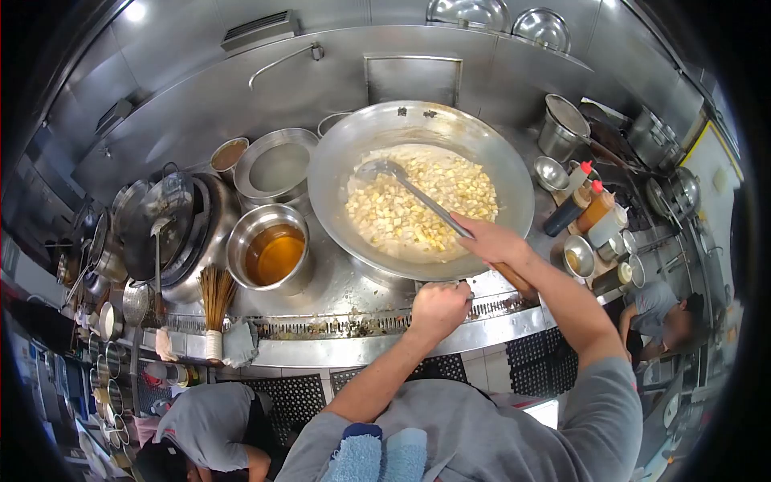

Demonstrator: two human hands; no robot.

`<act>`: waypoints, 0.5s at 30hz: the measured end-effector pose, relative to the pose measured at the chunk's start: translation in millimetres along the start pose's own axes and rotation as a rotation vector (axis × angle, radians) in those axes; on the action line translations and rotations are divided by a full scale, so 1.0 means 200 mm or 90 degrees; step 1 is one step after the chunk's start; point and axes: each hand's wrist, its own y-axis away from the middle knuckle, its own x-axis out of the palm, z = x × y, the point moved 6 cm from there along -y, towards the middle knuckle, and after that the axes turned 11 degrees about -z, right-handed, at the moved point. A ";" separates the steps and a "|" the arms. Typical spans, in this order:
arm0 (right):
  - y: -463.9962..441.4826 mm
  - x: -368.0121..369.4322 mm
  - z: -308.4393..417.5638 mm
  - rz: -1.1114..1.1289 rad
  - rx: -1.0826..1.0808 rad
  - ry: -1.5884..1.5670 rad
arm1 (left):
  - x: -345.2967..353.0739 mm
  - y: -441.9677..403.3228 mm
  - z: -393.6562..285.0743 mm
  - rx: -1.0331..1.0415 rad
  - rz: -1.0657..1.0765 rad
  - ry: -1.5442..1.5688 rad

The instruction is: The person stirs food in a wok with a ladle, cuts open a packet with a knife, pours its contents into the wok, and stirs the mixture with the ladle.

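A large metal wok (pixel 329 185) holds many pale yellow cubes (pixel 434 213) in a creamy liquid. My right hand (pixel 491 241) is wrapped round the handle of a long ladle (pixel 426 198), whose metal head rests among the cubes at the upper left of the food. Below the wok's near edge, my left hand (pixel 441 308) is closed at the front of the stove. A small part of something metallic shows at its fingers, too little to name.
Left of the wok stand a pot of amber liquid (pixel 275 251), a strainer pot (pixel 277 167) and a bamboo brush (pixel 215 301). Sauce bottles (pixel 596 210) stand at the right. One person (pixel 213 418) bends at lower left, another (pixel 657 313) at right.
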 end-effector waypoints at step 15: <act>-0.39 0.00 0.08 -0.131 0.061 -0.305 | -0.01 0.00 0.03 0.002 0.021 -0.003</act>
